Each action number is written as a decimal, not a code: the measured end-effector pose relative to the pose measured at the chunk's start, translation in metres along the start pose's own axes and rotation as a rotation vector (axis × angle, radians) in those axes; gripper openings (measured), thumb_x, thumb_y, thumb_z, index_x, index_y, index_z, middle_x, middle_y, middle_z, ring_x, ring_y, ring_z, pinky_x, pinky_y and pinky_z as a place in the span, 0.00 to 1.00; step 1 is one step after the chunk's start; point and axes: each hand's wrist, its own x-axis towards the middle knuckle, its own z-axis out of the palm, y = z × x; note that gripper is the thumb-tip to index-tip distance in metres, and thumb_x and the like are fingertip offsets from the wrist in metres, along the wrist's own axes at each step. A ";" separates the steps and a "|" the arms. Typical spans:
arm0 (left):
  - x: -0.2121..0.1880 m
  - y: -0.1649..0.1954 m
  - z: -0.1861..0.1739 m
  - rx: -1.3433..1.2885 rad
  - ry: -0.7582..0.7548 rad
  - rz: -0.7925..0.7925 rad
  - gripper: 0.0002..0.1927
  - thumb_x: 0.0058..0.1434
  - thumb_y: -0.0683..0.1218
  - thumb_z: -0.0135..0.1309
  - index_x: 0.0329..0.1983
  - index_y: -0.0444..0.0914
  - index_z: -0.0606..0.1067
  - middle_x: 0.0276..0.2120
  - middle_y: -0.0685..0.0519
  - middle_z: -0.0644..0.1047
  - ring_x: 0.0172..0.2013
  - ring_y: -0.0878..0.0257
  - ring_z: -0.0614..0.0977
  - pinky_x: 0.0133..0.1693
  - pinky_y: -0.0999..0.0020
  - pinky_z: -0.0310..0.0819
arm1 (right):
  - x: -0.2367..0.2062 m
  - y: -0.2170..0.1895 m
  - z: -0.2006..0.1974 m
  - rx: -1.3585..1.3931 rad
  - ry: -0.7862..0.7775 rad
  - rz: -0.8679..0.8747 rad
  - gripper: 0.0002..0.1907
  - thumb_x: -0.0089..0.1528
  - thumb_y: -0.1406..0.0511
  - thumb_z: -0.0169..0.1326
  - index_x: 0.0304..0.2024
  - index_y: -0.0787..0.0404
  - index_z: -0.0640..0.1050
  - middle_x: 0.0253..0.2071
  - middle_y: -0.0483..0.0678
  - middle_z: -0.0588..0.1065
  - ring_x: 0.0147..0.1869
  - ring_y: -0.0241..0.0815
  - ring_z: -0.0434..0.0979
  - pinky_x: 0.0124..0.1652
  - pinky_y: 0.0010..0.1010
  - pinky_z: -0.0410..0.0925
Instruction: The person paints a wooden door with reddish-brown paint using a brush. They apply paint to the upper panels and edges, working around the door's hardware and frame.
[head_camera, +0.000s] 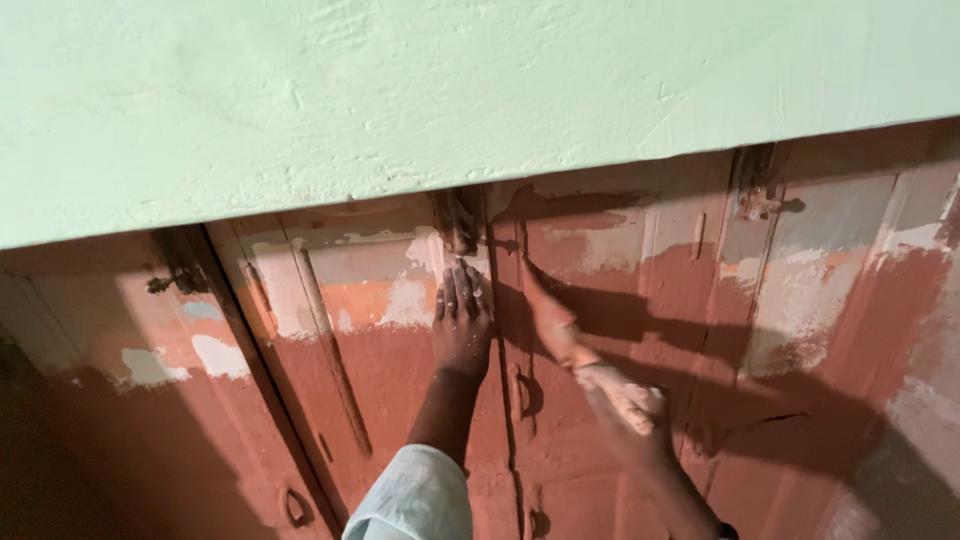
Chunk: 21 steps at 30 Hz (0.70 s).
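Red-brown paint covers the door (400, 380). The left hand (461, 320) lies flat and open on it; just right, the right hand (628, 405) grips a brush (552, 318) angled up against the door.

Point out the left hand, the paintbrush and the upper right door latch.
left hand (461, 325): head view, back of hand.
paintbrush (548, 310): head view, mid-brush.
door latch (762, 204): head view, metal bolt.
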 end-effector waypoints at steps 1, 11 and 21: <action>0.000 0.000 0.000 -0.006 -0.016 -0.005 0.36 0.58 0.39 0.53 0.69 0.22 0.61 0.68 0.27 0.62 0.69 0.37 0.64 0.65 0.50 0.65 | -0.002 0.007 -0.003 -0.041 0.064 -0.012 0.07 0.66 0.68 0.56 0.46 0.61 0.82 0.36 0.45 0.83 0.30 0.32 0.80 0.31 0.22 0.72; 0.001 0.000 0.000 0.002 0.037 -0.010 0.33 0.59 0.39 0.51 0.68 0.22 0.62 0.67 0.27 0.63 0.68 0.36 0.66 0.64 0.50 0.66 | -0.009 0.037 0.029 -0.282 0.084 0.048 0.09 0.67 0.68 0.53 0.49 0.57 0.80 0.35 0.46 0.81 0.27 0.34 0.75 0.25 0.19 0.67; 0.003 -0.001 -0.002 0.031 0.085 0.014 0.31 0.62 0.40 0.51 0.68 0.24 0.62 0.67 0.29 0.63 0.69 0.37 0.66 0.66 0.50 0.65 | -0.014 0.000 0.025 0.072 -0.347 -0.067 0.13 0.58 0.72 0.56 0.43 0.52 0.81 0.28 0.43 0.79 0.27 0.31 0.77 0.24 0.20 0.69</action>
